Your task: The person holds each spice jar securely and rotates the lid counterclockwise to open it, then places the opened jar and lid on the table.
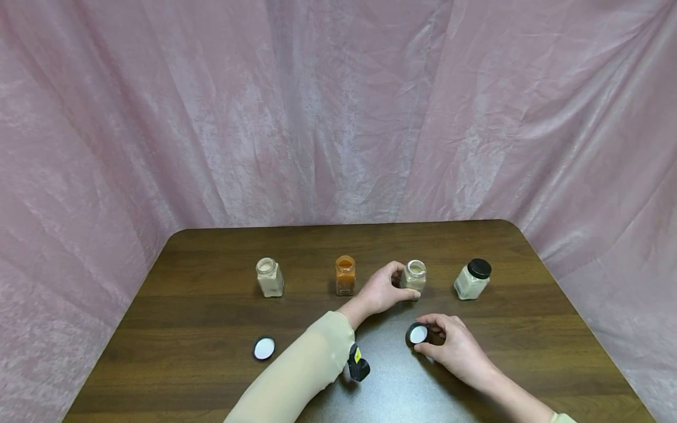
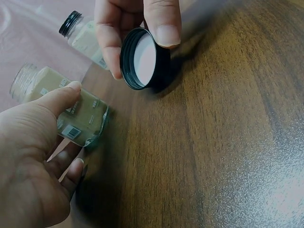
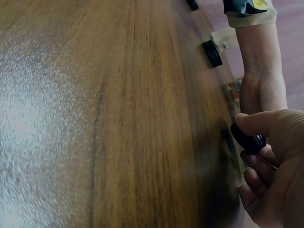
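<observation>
My left hand (image 1: 385,288) holds an uncapped glass jar of pale beige powder (image 1: 415,276), thumb on the near side and fingers around the back. Its label and barcode face the left wrist camera, and the jar stands upright on the table. Nearer to me, my right hand (image 1: 452,346) pinches a black screw lid (image 1: 418,333) between thumb and fingers. The lid's white liner faces up toward me. In the left wrist view the lid (image 2: 142,59) is tipped on its side, just above the tabletop.
An open jar of orange powder (image 1: 345,276) stands left of my left hand, and an open cream-coloured jar (image 1: 270,279) farther left. At the right is a jar with its black lid on (image 1: 472,279). Another black lid (image 1: 264,348) lies liner up beside my left sleeve.
</observation>
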Demonstrator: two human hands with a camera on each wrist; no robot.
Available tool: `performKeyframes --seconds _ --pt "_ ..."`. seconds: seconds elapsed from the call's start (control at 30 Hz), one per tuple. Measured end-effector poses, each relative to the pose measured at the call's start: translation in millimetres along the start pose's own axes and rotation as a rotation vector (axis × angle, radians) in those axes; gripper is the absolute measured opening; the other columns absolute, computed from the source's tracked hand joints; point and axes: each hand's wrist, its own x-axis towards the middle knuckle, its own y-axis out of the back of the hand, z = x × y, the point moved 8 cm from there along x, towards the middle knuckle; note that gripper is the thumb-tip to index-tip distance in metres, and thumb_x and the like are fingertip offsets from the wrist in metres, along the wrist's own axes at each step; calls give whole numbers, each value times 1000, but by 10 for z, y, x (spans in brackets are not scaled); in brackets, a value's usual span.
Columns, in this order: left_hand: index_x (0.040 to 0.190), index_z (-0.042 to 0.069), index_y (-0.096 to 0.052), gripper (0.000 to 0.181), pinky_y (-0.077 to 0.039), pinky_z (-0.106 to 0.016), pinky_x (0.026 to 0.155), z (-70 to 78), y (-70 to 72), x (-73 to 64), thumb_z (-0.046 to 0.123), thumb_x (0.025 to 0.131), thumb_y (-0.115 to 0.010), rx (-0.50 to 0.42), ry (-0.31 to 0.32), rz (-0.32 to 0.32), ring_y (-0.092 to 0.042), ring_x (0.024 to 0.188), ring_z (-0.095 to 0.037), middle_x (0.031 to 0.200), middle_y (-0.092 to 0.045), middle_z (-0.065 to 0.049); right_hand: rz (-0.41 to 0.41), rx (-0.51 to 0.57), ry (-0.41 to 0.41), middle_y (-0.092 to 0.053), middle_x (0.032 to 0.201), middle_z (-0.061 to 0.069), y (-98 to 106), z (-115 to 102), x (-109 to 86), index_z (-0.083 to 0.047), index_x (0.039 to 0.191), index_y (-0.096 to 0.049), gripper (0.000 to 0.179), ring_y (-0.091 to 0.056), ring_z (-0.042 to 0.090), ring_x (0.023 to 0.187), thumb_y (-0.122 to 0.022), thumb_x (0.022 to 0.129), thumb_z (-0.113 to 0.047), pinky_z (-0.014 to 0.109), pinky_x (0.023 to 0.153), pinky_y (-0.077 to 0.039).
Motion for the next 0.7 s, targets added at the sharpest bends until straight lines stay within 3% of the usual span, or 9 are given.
performKeyframes --seconds 0.27,0.57,0.7 --pt "116 17 -63 47 -49 -30 89 -5 -6 1 32 81 -90 -9 5 -6 -63 101 -14 104 -66 5 -8 -55 16 -72 103 -11 -26 -14 1 -15 115 -73 46 -53 14 100 -93 75 -21 34 86 -44" --pt "117 17 -63 47 -49 -30 88 7 0 -2 32 82 -89 -4 4 -10 -63 103 -16 105 -66 4 52 -180 102 -71 104 -7 -4 -36 -7 -14 111 -73 45 -55 19 104 -93 71 -17 42 88 -43" --pt "117 16 -62 47 -49 -30 87 1 -4 1 32 82 -89 -7 8 -12 -63 102 -16 104 -66 4 63 -197 100 -69 105 -6 1 -24 -7 -14 109 -73 46 -55 21 104 -93 69 -16 43 88 -43"
